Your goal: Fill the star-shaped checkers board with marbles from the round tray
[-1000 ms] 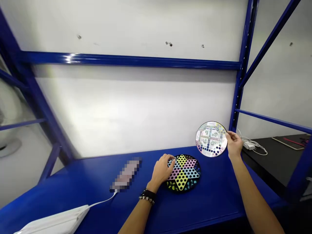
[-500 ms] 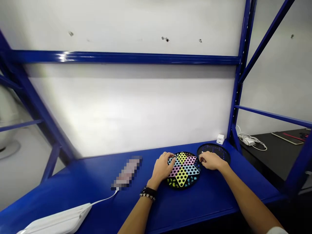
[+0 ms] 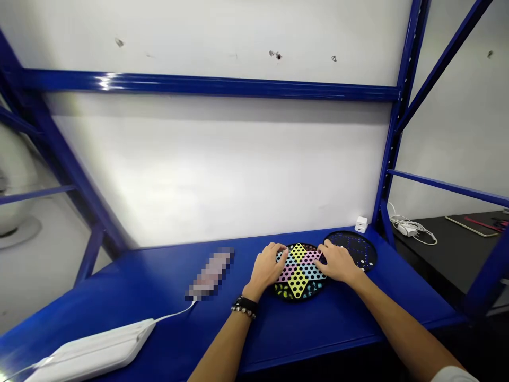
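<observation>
- The left hand (image 3: 264, 268) rests on the upper left edge of a round black Chinese checkers board (image 3: 299, 289), with its fingers close together and curved over the rim.
- The right hand (image 3: 337, 263) lies across the board's right side, with its fingers slightly apart and fingertips (image 3: 323, 249) on the pink and blue star points. Neither hand clearly clamps the board (from this view I cannot tell whether either one grips it).
- The board lies flat on a blue steel shelf (image 3: 338, 331), its six-pointed star marked in yellow, pink and blue.
- A dark round disc (image 3: 358, 249) dotted with small holes lies just right of the board, by the right wrist.
- Behind it stands a white plug adapter (image 3: 361, 225). To the left are a pixelated object (image 3: 210, 274) and a white cable (image 3: 173, 313) leading to a flat white box (image 3: 93, 353).
- Risk: pressing down on the rim could tip or shift the board, and any loose pieces could roll along the smooth shelf. A sideways slide could knock the board into the disc, since they lie so close.
- No brand, label or writing can be read.
</observation>
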The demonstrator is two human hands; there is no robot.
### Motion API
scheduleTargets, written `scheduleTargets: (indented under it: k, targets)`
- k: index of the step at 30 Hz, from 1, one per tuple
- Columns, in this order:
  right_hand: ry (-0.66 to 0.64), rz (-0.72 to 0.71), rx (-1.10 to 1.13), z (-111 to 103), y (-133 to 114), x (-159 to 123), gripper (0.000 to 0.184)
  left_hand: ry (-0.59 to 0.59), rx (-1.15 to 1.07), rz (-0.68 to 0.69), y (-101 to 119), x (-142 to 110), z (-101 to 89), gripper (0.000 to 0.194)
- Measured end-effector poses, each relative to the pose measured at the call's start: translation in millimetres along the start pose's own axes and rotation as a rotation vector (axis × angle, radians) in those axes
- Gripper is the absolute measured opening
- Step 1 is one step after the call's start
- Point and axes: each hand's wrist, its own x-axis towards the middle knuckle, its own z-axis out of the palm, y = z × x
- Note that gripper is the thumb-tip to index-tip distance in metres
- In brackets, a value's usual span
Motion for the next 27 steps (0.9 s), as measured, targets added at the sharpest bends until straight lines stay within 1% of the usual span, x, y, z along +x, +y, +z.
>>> scheduleTargets:
  k: [3,7,12,16,22,27]
  targets:
    - [-0.006,0.049,-0.007,3.1,1.5,2.1,0.034,-0.024,0.005,-0.008,0.6,-0.1,-0.3,0.031]
    - [-0.021,0.084,-0.021,12.9,-1.9,4.4,0.035,-0.064,0.008,-0.008,1.6,-0.4,-0.8,0.034]
    - [-0.051,0.132,-0.023,23.4,-6.1,6.6,0.041,-0.053,0.011,-0.006,0.9,0.3,-0.1,0.033]
    - [-0.038,0.153,-0.005,30.1,-5.9,7.3,0.042,-0.047,0.016,0.001,-0.4,0.4,1.3,0.031]
    - [-0.058,0.142,0.019,33.9,-4.7,8.5,0.041,-0.060,0.021,-0.010,0.3,-0.6,0.5,0.033]
    - [-0.031,0.158,0.051,34.2,-3.2,7.9,0.039,-0.072,0.016,-0.023,1.4,-0.6,-1.5,0.033]
